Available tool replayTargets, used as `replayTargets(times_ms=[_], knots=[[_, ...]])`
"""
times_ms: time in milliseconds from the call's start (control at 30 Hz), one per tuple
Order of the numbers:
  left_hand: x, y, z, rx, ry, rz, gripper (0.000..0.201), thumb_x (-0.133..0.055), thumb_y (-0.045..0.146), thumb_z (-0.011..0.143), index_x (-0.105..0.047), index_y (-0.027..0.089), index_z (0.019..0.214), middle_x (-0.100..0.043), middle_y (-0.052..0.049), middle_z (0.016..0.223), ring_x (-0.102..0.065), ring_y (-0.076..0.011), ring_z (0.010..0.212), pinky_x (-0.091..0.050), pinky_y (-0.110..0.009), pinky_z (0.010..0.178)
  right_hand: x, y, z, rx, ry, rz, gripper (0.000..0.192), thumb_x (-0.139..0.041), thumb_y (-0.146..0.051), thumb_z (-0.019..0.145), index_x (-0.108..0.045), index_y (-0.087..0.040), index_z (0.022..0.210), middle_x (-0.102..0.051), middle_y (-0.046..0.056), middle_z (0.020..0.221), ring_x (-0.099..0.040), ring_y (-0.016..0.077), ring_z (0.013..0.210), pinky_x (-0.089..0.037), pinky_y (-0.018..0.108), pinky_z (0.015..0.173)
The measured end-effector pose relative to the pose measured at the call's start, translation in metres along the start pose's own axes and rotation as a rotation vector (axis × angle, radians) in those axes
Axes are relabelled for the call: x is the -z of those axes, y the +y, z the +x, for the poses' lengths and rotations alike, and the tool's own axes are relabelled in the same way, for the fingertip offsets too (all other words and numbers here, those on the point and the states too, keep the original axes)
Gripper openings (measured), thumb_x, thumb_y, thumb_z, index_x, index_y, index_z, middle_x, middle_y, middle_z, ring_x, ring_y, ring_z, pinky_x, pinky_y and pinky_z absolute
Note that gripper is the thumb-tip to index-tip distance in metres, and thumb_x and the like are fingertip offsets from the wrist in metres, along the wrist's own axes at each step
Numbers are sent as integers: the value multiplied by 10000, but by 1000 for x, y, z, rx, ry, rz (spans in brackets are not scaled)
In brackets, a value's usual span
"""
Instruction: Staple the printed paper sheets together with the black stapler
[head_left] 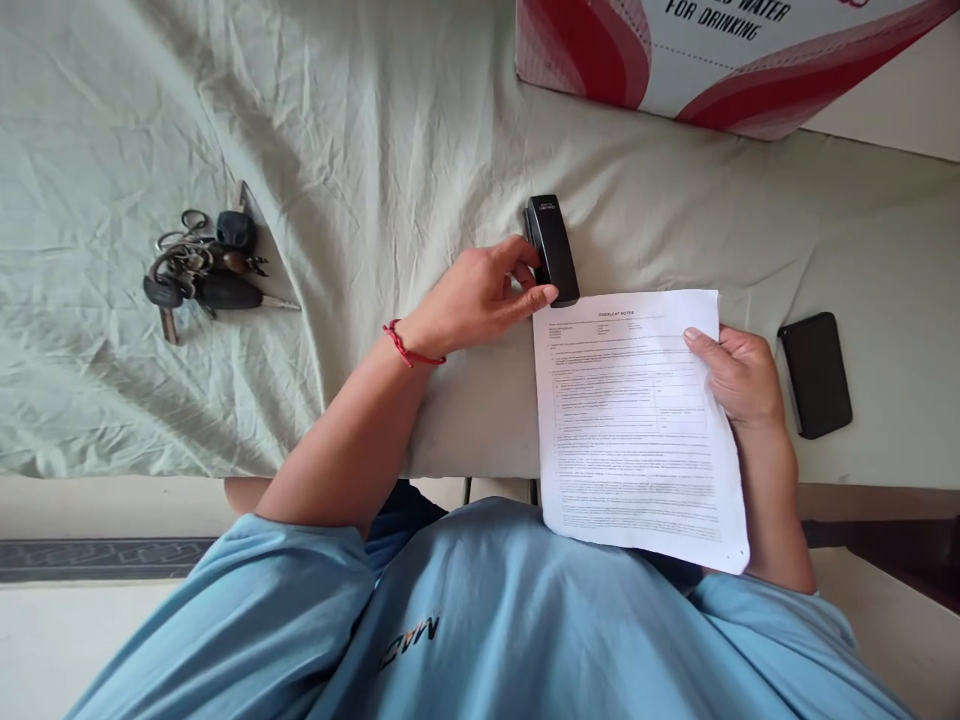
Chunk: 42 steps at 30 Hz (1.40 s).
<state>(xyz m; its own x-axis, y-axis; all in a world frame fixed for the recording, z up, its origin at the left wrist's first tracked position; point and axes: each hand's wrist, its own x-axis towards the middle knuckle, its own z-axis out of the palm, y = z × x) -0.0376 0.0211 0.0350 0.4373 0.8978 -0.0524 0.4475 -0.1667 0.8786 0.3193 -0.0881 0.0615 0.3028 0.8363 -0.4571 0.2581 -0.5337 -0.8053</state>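
Left hand: I see my fingers curled around the near end of the black stapler, gripping it.
Stapler: lies on the cloth-covered tabletop, touching the top left corner of the paper sheet.
Right hand: clamped on the paper's right edge, thumb on top.
Phone: just right of the paper, face down.
Keys: well left of the paper.
Red-and-white box: beyond the paper, at the tabletop's far edge.

Hands on stapler and printed sheet
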Motion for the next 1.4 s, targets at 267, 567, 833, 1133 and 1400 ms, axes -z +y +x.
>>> replayTargets(times_ms=[267, 567, 833, 1133, 1400], knots=[[-3, -6, 5, 2, -70, 54, 307, -841, 263, 928, -808, 225, 1231, -889, -25, 1051, -773, -197, 857, -616, -356, 839, 0, 3, 4, 25, 46, -3, 559, -1069, -737, 738, -848, -232, 833, -861, 29, 784, -730, 204, 650, -622, 345, 633], [-22, -27, 9, -274, 216, 41, 433, -665, 603, 1154, -726, 292, 1449, -789, -140, 1549, -794, -308, 1274, -665, -512, 1091, 4, 14, 10, 109, 82, -55, 464, -1017, -661, 854, -921, -213, 923, -896, 40, 869, -740, 186, 727, -595, 328, 709], [-18, -26, 13, -349, 3, 93, 773, -490, 929, 1142, -807, 352, 1548, -633, -82, 1869, -582, -381, 1732, -453, -653, 1445, 6, 27, 14, 155, 59, -49, 420, -980, -692, 902, -901, -284, 964, -881, 43, 883, -846, 318, 860, -676, 452, 754], [-14, -20, 10, -279, 19, 124, 634, -525, 848, 1158, -825, 431, 1531, -666, -39, 1846, -595, -370, 1712, -385, -669, 1444, -1, 13, 8, 110, 70, -18, 482, -1041, -722, 804, -878, -272, 859, -855, 16, 812, -787, 262, 746, -632, 387, 643], [-21, -3, 6, -147, 68, 184, 512, -803, 746, 1068, -851, 456, 1488, -719, -85, 1781, -519, -438, 1748, -293, -722, 1460, -1, 14, 6, 160, 68, 5, 509, -1012, -761, 842, -915, -285, 993, -918, 42, 955, -865, 299, 909, -700, 443, 832]])
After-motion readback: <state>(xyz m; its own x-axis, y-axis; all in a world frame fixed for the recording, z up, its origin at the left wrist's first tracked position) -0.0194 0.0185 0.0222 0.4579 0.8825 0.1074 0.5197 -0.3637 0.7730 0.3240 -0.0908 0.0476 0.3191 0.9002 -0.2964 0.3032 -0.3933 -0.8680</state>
